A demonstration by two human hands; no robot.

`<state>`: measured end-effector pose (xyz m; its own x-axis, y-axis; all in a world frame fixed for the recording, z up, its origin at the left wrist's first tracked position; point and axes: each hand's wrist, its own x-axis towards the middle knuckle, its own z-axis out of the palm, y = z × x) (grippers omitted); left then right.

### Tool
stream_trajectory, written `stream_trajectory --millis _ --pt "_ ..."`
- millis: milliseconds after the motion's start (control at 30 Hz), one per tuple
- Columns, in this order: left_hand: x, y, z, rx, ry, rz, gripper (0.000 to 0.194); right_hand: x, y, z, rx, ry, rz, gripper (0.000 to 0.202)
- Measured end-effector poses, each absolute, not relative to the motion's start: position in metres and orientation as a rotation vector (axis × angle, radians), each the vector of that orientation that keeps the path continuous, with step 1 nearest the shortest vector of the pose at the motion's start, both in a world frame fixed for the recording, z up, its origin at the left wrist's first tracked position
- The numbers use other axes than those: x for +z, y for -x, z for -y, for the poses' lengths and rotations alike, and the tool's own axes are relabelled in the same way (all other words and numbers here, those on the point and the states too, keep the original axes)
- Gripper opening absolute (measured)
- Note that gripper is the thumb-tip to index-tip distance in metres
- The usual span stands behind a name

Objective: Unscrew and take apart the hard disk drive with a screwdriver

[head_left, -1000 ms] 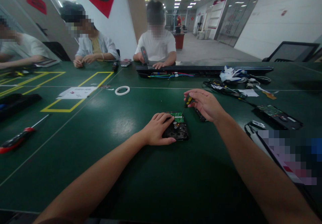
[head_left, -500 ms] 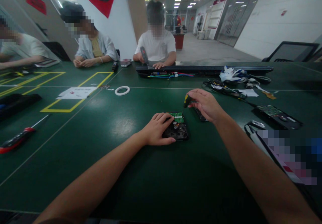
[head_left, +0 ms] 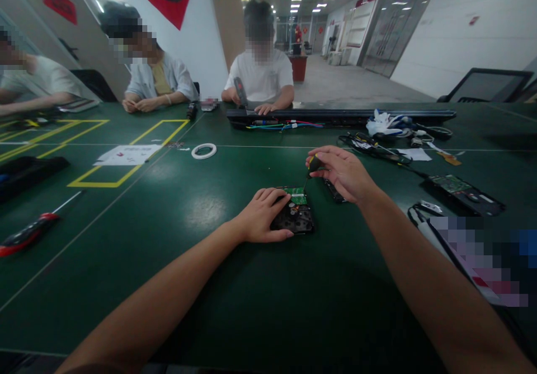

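On the green table in front of me lies a hard drive [head_left: 298, 220], black-cased, with a green circuit board at its far end. Spread over its left side, my left hand [head_left: 263, 217] grips it, the thumb along the near edge. My right hand [head_left: 342, 171] pinches the dark green and yellow handle of a small screwdriver [head_left: 313, 164]. Its thin shaft points down at the board's far right corner; the exact contact of the tip is too small to tell. Partly hidden behind my right hand is another dark device [head_left: 334, 190].
Another hard drive [head_left: 464, 193] lies to the right, near cables [head_left: 373, 147] and white gloves [head_left: 388, 123]. A long black panel [head_left: 339, 115] spans the far side. Left are a tape roll [head_left: 203, 151], paper [head_left: 128, 154] and a red-black screwdriver [head_left: 31, 231]. Several people sit across the table.
My right hand's fingers have shifted round the screwdriver handle, and the handle has turned a little. My left hand and the hard drive stay in place.
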<state>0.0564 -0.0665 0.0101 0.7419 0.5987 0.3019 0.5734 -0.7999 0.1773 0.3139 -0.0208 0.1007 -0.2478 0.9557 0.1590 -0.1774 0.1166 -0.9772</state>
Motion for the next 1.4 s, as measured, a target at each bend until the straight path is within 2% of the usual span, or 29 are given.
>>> stream_trajectory --millis 300,667,1000,1233,1400 --pt "0.0099 -0.0568 0.0660 0.526 -2.858 -0.971 0.099 0.0986 -0.3118 0.0216 1.167 0.931 1.403 0.015" --pt "0.0099 -0.0574 0.0667 0.540 -2.852 -0.973 0.098 0.0987 -0.3100 0.0210 1.370 0.856 1.348 0.014" --pt "0.0115 -0.0572 0.0672 0.549 -2.836 -0.966 0.097 0.0979 -0.3127 0.0221 1.336 0.892 1.402 0.025" --pt "0.0095 -0.0571 0.0666 0.556 -2.833 -0.966 0.099 0.0965 -0.3104 0.0219 1.412 0.858 1.356 0.015" --pt "0.0106 -0.0569 0.0667 0.550 -2.841 -0.967 0.100 0.0913 -0.3107 0.0159 1.464 0.825 1.221 0.016"
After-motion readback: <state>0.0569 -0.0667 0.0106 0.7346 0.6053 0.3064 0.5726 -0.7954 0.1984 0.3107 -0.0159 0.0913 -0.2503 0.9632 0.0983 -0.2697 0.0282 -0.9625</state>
